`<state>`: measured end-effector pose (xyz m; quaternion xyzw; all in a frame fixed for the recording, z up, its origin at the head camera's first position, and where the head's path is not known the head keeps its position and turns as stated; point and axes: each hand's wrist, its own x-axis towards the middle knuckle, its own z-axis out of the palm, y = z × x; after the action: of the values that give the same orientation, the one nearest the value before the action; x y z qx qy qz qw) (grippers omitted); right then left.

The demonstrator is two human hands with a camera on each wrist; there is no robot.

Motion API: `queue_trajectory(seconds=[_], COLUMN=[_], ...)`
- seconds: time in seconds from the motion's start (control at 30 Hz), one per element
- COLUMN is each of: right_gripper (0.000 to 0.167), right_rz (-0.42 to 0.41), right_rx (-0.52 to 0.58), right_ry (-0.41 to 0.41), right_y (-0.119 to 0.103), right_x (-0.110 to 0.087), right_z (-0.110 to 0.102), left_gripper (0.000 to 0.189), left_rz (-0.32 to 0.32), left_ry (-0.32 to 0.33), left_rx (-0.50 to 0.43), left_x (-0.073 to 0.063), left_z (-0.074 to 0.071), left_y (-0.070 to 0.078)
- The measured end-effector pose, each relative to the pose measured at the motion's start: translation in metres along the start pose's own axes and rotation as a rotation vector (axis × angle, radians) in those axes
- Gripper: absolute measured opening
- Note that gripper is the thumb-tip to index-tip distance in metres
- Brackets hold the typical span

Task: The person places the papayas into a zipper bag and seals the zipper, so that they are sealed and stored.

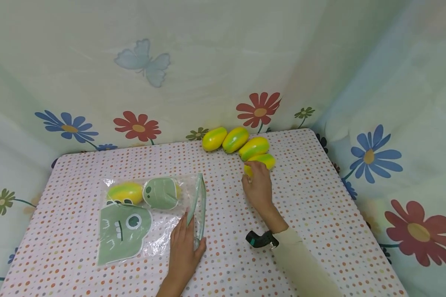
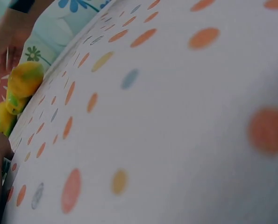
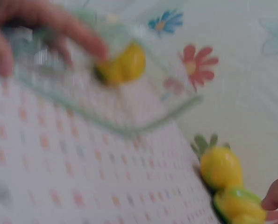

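A clear plastic zip bag [image 1: 160, 231] with green cartoon monster prints lies flat, its green-edged opening toward the right. Inside it are a yellow-green papaya-like fruit [image 1: 125, 192] and another mostly hidden behind a print. My left hand [image 1: 183, 247] rests on the bag beside the opening, fingers extended and thumb apart. Over the left end of the nearest loose fruit [image 1: 266, 160] is my right hand [image 1: 259, 187], its thumb and fingers spread apart. In the left wrist view, the right hand [image 2: 8, 46] hangs just above the loose fruits [image 2: 25, 79].
Three more such fruits [image 1: 236, 139] form a curved row toward the back edge of the dotted table [image 1: 223, 272]. A flower-printed curtain [image 1: 200, 82] stands behind and along both sides. A black wrist device [image 1: 262, 239] is on the right wrist.
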<state>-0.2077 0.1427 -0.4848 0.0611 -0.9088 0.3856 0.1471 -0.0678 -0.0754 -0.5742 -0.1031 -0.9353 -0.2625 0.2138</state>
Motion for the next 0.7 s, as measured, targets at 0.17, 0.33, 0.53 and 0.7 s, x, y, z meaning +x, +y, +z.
queue_trajectory(seconds=[0.17,0.33,0.53,0.7], right_gripper=[0.049,0.053,0.048,0.06], right_rz=[-0.085,-0.154,-0.15,-0.072], right_rx=[-0.358,-0.561,-0.617,-0.512], right_ry=[-0.078,-0.18,-0.186,-0.151], right_y=[0.023,0.034,0.037,0.035], right_x=[0.016,0.022,0.025,0.025], right_z=[-0.011,-0.012,-0.019,-0.03], left_gripper=[0.083,0.081,0.081,0.082], left_rz=[-0.009,0.003,0.003,-0.006], left_ry=[0.004,0.011,0.014,0.006], left_rx=[-0.016,-0.03,-0.031,-0.008], left_x=[-0.002,-0.001,0.002,0.0], left_z=[0.001,0.003,0.002,-0.001], left_y=[-0.003,-0.003,-0.001,0.0])
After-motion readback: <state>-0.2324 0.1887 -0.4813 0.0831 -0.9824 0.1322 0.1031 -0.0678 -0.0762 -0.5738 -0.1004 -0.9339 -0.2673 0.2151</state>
